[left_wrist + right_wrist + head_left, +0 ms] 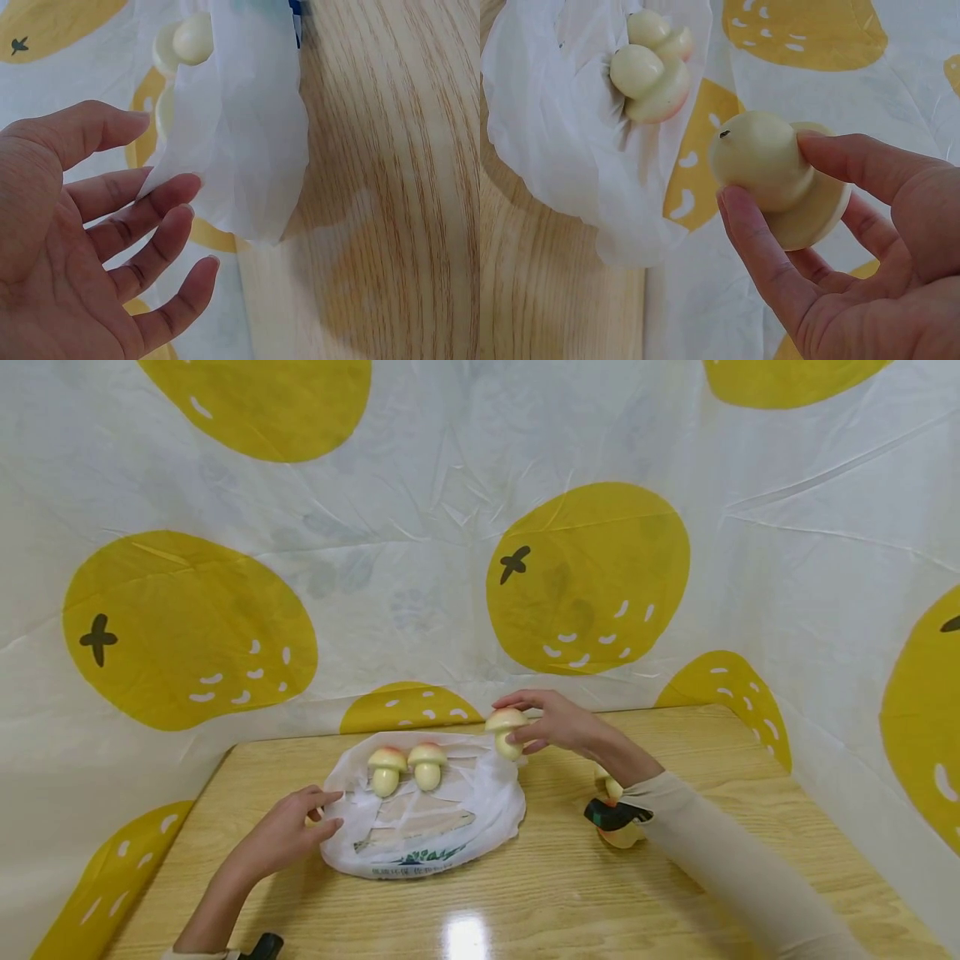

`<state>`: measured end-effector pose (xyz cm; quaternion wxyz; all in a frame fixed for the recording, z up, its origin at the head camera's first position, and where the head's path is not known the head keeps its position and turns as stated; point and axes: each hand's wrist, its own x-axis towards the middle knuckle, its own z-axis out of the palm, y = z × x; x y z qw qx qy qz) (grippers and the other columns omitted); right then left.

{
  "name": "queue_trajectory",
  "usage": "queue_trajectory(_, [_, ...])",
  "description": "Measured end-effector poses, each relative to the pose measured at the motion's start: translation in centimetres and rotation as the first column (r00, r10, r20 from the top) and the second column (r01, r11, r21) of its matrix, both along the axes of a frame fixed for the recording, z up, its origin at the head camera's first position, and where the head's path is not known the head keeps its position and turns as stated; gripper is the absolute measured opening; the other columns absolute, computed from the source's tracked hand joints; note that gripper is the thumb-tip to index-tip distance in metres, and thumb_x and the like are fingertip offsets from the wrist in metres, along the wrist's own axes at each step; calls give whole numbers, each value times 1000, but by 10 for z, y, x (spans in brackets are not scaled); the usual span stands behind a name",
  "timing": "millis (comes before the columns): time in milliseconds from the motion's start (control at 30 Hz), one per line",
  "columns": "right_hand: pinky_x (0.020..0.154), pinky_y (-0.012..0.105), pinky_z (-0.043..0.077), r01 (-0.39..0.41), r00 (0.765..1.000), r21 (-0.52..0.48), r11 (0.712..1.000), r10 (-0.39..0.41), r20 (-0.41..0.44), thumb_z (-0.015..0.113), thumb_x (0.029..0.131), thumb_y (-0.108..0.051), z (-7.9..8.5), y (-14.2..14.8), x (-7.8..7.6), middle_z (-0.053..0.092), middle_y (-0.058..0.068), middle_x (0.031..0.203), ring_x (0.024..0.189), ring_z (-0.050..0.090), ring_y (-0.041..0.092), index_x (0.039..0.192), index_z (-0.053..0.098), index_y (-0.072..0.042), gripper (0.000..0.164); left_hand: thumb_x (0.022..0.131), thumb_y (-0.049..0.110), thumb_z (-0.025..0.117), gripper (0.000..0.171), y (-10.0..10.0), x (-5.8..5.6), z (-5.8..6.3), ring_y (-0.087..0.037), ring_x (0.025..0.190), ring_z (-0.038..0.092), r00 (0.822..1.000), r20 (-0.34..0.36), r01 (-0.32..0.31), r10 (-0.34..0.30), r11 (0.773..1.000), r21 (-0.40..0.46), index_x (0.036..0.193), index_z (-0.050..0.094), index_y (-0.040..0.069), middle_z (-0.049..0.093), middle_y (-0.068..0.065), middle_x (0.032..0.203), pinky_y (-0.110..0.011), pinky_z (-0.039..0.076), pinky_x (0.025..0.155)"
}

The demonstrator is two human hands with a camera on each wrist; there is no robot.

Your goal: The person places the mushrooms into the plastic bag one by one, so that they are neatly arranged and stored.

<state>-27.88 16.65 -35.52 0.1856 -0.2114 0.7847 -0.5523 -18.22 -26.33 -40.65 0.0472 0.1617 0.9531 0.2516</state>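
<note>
My right hand (558, 724) holds a pale yellow toy mushroom (761, 161) with a reddish cap, between thumb and fingers, over the right rim of a white plastic bag (495, 814). Two similar mushrooms, a left one (386, 770) and a right one (427, 766), lie side by side in the bag's opening. The left hand (288, 831) is at the bag's left edge, its fingers loosely bent and thumb apart. In the left wrist view, fingertips (187, 184) touch the thin plastic.
More mushrooms, one with a reddish cap (621, 837), lie on the wooden table (540, 893), partly hidden by the right wrist's black strap (611, 815). A white cloth (420, 610) printed with yellow fruit hangs behind and beside the table.
</note>
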Motion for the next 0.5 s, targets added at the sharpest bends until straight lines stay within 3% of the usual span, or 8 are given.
queue_trajectory(500, [81, 49, 59, 37, 999, 31, 999, -36, -26, 75, 91, -6, -12, -26, -2, 51, 21, 136, 94, 68, 22, 141, 57, -4, 53, 92, 19, 75, 49, -1, -2, -2, -17, 91, 56, 1000, -12, 13, -13, 1000, 7, 133, 64, -6, 64, -2, 105, -27, 47, 67])
